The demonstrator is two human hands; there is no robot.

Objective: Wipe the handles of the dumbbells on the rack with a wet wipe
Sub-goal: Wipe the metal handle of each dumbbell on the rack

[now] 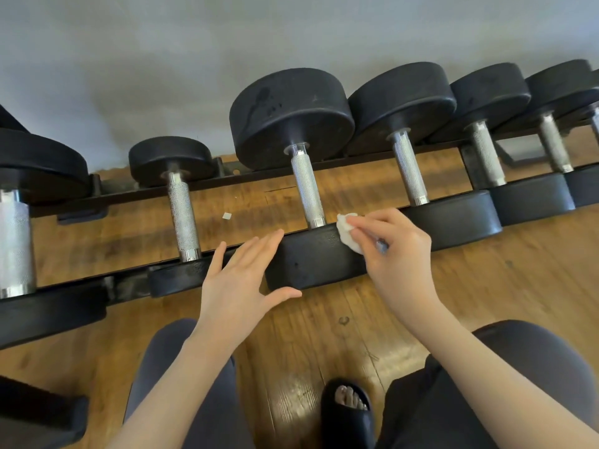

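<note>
Several black dumbbells with knurled silver handles lie side by side on a low black rack (207,187). My right hand (393,251) pinches a crumpled white wet wipe (346,233), which lies on the near head (314,260) of the middle dumbbell, just right of the near end of its handle (308,189). With fingers straight and spread, my left hand (241,277) rests against the left side of that same near head. A smaller dumbbell's handle (183,215) lies to the left of my left hand. Another handle (410,171) lies to the right.
The rack stands on a wooden floor (486,286) against a grey wall (162,59). A small white scrap (227,216) lies on the floor under the rack. My knees and a foot in a black sandal (348,406) are at the bottom. A dark object (35,413) sits bottom left.
</note>
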